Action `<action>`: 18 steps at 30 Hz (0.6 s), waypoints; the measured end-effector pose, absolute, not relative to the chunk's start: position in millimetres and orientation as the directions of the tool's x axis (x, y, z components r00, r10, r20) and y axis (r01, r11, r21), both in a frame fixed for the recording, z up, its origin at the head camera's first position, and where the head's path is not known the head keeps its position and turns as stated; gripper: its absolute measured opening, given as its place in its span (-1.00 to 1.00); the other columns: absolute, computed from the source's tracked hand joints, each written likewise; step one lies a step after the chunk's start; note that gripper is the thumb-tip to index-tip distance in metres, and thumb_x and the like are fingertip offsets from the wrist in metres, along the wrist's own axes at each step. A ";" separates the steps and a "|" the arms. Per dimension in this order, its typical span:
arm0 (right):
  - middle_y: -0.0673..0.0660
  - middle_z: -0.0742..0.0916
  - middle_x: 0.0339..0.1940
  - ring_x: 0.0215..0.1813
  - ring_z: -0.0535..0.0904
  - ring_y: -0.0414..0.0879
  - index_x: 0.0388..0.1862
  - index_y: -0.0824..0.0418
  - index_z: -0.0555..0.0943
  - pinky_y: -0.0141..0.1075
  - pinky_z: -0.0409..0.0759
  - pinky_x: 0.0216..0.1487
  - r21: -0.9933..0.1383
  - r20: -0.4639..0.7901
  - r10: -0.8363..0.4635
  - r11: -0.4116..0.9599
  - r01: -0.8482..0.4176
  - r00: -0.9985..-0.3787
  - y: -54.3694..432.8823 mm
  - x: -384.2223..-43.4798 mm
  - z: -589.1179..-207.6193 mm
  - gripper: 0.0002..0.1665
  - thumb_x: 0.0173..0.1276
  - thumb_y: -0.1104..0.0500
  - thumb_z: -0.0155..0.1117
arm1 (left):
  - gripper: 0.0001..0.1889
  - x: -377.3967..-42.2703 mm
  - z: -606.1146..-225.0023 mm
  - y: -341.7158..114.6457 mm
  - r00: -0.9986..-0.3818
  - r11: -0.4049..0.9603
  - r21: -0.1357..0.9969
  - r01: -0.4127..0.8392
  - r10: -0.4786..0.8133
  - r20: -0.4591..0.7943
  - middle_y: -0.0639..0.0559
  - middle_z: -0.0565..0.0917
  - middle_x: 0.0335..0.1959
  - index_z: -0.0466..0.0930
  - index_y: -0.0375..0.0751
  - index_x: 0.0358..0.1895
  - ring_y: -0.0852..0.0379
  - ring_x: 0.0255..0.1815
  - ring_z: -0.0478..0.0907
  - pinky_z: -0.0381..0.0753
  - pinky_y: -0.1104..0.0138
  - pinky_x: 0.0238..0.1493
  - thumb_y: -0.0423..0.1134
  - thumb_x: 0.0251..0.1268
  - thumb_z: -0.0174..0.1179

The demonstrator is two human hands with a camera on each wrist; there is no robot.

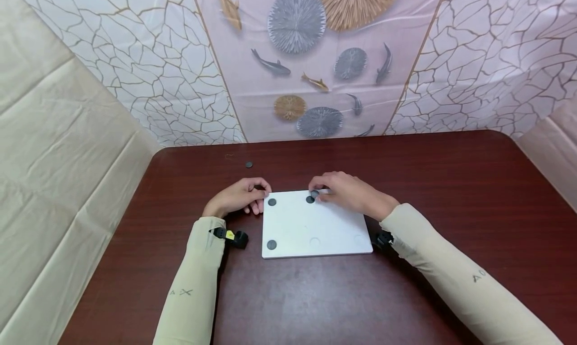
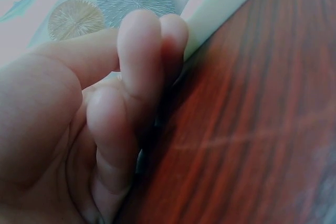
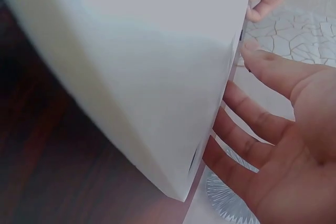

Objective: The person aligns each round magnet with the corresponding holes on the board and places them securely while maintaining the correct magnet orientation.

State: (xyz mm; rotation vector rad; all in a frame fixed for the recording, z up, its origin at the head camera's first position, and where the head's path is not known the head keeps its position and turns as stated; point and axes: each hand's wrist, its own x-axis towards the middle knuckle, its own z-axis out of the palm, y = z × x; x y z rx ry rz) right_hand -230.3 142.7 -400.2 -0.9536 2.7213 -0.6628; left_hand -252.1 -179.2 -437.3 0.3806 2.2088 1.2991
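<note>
A white rectangular board lies flat on the table, with small dark round discs on its top. My left hand pinches its far left corner between thumb and index finger; the other fingers curl beside its edge. Near that corner sits one disc, and another disc is at the near left. My right hand pinches a dark disc over the far edge, overlapping a further disc on the board. In the right wrist view the board hides much of what the fingers hold.
One loose dark disc lies on the dark red wooden table, beyond my left hand. Faint round outlines mark the board's near side. A patterned cloth hangs behind the table's far edge.
</note>
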 end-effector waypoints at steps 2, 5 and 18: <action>0.02 0.75 0.04 0.11 0.65 0.00 0.15 -0.01 0.72 -0.01 0.63 0.04 -0.457 -0.025 -0.634 0.695 -0.555 -0.773 143.0 -228.3 -400.4 -0.69 0.46 0.15 0.46 | -0.84 -252.5 -437.6 -179.1 -0.813 0.494 0.869 -0.030 0.494 -0.309 -0.04 0.70 -0.49 0.59 -0.17 0.07 0.14 -0.50 0.65 0.52 0.38 -0.46 -0.21 0.65 0.12; 0.05 0.72 0.12 0.18 0.60 0.04 0.13 -0.07 0.72 0.04 0.61 0.10 -0.455 -0.038 -0.645 0.691 -0.561 -0.763 143.6 -224.9 -401.6 -0.69 0.45 0.11 0.48 | -0.84 -251.7 -437.5 -179.3 -0.814 0.494 0.869 -0.028 0.494 -0.307 -0.03 0.70 -0.50 0.59 -0.18 0.07 0.14 -0.51 0.65 0.52 0.37 -0.47 -0.21 0.66 0.12; 0.28 0.53 0.47 0.43 0.40 0.21 -0.04 -0.14 0.74 0.19 0.44 0.36 -0.468 -0.032 -0.703 0.639 -0.610 -0.711 144.8 -207.2 -399.9 -0.75 0.35 0.08 0.58 | -0.81 -251.2 -435.4 -179.4 -0.810 0.487 0.873 -0.023 0.503 -0.302 -0.03 0.70 -0.49 0.57 -0.23 0.09 0.15 -0.50 0.65 0.52 0.38 -0.46 -0.20 0.65 0.12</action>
